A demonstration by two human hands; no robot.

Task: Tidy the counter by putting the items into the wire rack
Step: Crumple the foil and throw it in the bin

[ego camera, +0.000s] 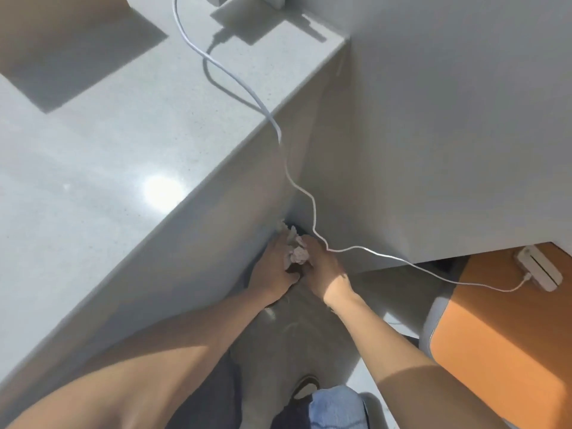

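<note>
Both my hands reach down low beside the grey counter (123, 150), near the floor. My left hand (274, 269) and my right hand (322, 270) meet around a crumpled white wad, paper or cloth (297, 253), pressed between them. Something dark (294, 228) shows just beyond the wad, against the counter's side wall; I cannot tell what it is. No wire rack is in view.
A white cable (269, 116) runs from the counter top over its edge, past my hands, to a white device (538, 267) on an orange seat (501, 342) at the right. A grey wall panel (448, 134) stands behind. My shoe (306, 387) and jeans show below.
</note>
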